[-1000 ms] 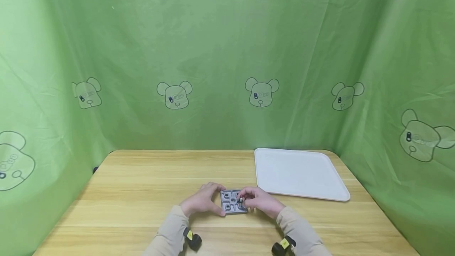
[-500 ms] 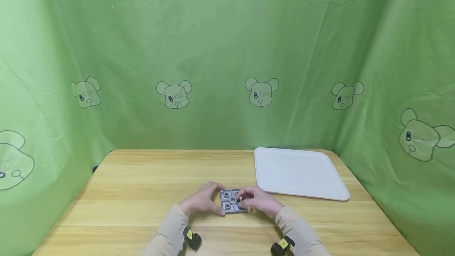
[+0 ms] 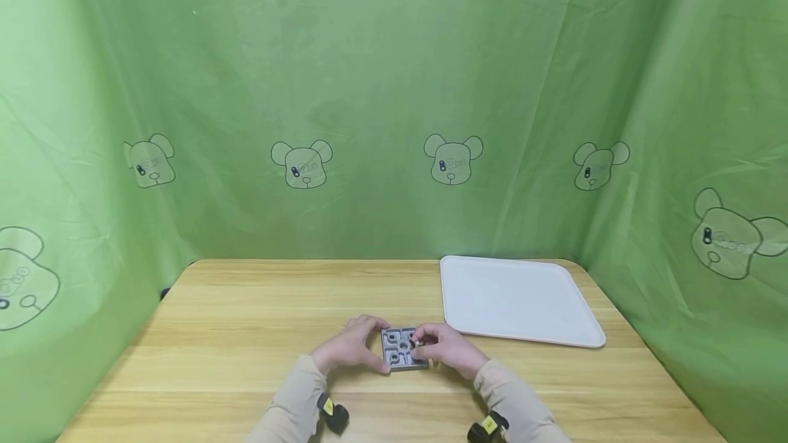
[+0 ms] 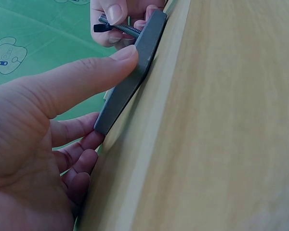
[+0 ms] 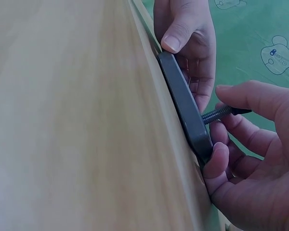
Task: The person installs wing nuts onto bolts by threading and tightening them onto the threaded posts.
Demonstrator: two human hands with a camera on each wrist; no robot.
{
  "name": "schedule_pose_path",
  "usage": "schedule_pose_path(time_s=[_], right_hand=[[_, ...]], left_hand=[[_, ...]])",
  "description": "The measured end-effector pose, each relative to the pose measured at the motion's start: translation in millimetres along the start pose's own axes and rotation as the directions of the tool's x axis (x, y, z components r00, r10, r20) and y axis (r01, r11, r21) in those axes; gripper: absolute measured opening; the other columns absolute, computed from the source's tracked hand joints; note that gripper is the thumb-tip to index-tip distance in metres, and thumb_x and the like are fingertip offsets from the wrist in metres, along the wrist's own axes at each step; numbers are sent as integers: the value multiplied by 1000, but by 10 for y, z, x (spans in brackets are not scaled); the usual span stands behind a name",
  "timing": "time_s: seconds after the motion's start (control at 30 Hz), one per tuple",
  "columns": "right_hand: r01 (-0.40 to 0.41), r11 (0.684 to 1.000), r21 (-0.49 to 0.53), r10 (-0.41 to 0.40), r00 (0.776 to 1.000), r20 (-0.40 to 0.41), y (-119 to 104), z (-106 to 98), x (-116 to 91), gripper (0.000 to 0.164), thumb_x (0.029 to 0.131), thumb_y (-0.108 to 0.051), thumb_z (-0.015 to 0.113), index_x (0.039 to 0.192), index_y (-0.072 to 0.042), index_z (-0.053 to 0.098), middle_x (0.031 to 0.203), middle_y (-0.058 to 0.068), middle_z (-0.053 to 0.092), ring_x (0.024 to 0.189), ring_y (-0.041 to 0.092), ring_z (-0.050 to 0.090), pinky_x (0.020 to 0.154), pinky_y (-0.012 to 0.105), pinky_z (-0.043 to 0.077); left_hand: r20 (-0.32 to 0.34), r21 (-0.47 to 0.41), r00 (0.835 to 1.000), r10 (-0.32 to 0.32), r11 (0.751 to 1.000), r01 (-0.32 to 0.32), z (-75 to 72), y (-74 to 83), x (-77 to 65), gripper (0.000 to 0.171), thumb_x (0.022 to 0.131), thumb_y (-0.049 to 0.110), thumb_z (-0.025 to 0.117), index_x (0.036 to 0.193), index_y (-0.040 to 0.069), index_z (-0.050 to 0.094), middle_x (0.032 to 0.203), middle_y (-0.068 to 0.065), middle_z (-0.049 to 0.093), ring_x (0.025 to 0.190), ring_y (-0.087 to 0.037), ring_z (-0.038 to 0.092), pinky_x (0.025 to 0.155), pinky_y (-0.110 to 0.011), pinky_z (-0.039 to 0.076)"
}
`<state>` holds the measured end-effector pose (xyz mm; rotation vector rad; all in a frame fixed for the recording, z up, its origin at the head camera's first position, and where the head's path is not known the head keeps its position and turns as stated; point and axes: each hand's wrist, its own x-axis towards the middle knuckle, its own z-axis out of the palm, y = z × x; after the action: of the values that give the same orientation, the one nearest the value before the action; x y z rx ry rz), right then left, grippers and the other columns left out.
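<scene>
A square grey plate (image 3: 403,346) with round recesses lies on the table in front of me. My left hand (image 3: 352,346) grips its left side, the thumb at the near edge and the fingers at the far edge. A threaded bolt (image 5: 216,115) stands up out of the plate's right part. A small flat black piece (image 4: 103,27) is at its upper end; its exact kind is unclear. My right hand (image 3: 452,348) has thumb and fingers round the bolt's upper part, with its lower fingers by the plate's right edge. Those fingers partly hide the bolt in the head view.
A white tray (image 3: 520,301) lies at the back right of the wooden table (image 3: 277,306). Green curtains (image 3: 382,87) with bear prints hang behind the table and at both sides. Each sleeve carries a strapped-on black camera (image 3: 336,419).
My right hand's fingers have shifted slightly about the bolt, and its wrist has moved a little to the left. Plate and left hand look unchanged.
</scene>
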<state>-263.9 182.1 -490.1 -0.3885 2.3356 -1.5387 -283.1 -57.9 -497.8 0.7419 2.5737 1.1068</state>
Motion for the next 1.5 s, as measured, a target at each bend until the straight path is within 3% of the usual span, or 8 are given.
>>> schedule_pose_path(time_s=[0.53, 0.73, 0.93, 1.17, 1.5], right_hand=[[24, 999, -48, -27, 998, -53, -44, 58, -20, 21, 79, -7, 69, 94, 5, 60, 80, -1, 54, 72, 13, 48, 52, 19, 41], [32, 999, 12, -33, 998, 57, 55, -35, 8, 29, 77, -9, 71, 101, 3, 59, 87, 2, 58, 77, 13, 52, 57, 20, 45], [57, 994, 89, -72, 982, 174, 150, -148, 19, 35, 78, -2, 64, 111, 7, 58, 101, 7, 62, 86, 16, 55, 64, 21, 48], [32, 996, 79, -43, 988, 149, 168, -189, 16, 35, 81, -3, 57, 115, 6, 61, 104, 6, 63, 77, 12, 52, 61, 20, 45], [-3, 989, 145, -17, 990, 138, 146, -176, -5, 37, 85, -4, 56, 119, 10, 60, 103, 4, 62, 71, 8, 48, 60, 17, 44]], left_hand=[[0, -11, 1000, 0, 1000, 0, 6, 0, -7, 82, 62, 32, 87, 133, 10, 53, 138, -9, 51, 128, -31, 42, 111, -58, 33], [-1, -21, 1000, -4, 1000, 4, 3, -2, -16, 82, 61, 32, 87, 133, 11, 53, 138, -9, 51, 128, -31, 42, 111, -59, 33], [-1, -17, 1000, -3, 1000, 3, 1, 4, -18, 83, 61, 33, 88, 133, 11, 53, 139, -9, 51, 128, -32, 42, 111, -59, 33], [-2, -11, 1000, 6, 1000, -6, -4, 4, -13, 83, 61, 33, 87, 133, 10, 53, 139, -9, 51, 128, -32, 42, 112, -58, 32], [-4, -3, 1000, 12, 1000, -12, 5, -12, -3, 83, 61, 33, 87, 133, 10, 53, 138, -9, 51, 127, -30, 43, 112, -57, 33]])
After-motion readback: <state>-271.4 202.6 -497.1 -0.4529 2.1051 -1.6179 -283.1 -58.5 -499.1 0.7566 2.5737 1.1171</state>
